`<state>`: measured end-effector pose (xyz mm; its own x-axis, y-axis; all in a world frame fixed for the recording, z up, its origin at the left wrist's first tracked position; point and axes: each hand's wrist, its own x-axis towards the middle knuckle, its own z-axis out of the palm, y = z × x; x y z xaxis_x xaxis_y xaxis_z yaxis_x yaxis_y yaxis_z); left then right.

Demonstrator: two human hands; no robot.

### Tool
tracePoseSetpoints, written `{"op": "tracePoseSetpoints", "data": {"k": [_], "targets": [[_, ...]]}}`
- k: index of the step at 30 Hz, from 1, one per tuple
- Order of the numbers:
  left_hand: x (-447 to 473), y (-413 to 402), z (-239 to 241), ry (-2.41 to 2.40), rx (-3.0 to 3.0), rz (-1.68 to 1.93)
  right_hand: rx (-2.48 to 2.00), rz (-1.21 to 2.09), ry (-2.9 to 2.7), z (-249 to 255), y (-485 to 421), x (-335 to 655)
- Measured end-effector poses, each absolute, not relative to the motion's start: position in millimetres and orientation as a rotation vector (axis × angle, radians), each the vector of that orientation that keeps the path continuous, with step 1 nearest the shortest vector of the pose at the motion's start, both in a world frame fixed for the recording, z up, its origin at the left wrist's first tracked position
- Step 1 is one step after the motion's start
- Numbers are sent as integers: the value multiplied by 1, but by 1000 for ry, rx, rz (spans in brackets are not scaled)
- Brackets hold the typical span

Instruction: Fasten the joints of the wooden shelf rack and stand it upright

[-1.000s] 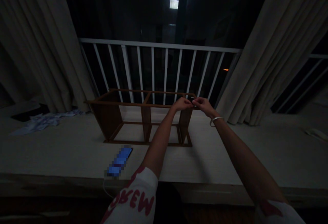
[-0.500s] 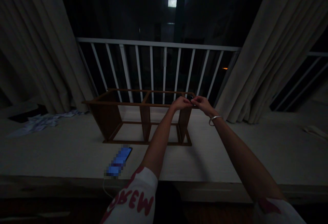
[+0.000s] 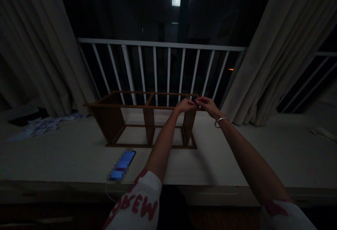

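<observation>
A brown wooden frame (image 3: 123, 117) with open compartments stands on a pale ledge (image 3: 65, 152) in front of a white railing. Both my arms reach out to its top right corner. My left hand (image 3: 185, 105) is closed there, fingers curled at the frame's upper rail. My right hand (image 3: 207, 105), with a silver bangle on the wrist, pinches a small dark thing against the same corner; the dim light hides what it is.
A lit phone (image 3: 122, 165) with a cable lies on the ledge near its front edge. Crumpled paper or cloth (image 3: 42, 126) lies at the far left. Curtains (image 3: 276, 54) hang on both sides; the white railing (image 3: 158, 44) is behind the frame.
Both hands stay at the frame's top right corner; only the view has shifted slightly.
</observation>
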<state>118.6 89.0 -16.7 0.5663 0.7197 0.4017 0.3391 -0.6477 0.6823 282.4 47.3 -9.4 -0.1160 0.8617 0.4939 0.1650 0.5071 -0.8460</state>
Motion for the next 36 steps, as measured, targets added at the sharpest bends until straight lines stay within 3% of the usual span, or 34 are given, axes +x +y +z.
{"op": "tracePoseSetpoints", "data": {"k": [36], "targets": [[120, 82, -12, 821, 2219, 935, -954, 720, -1555, -14, 54, 288]]}}
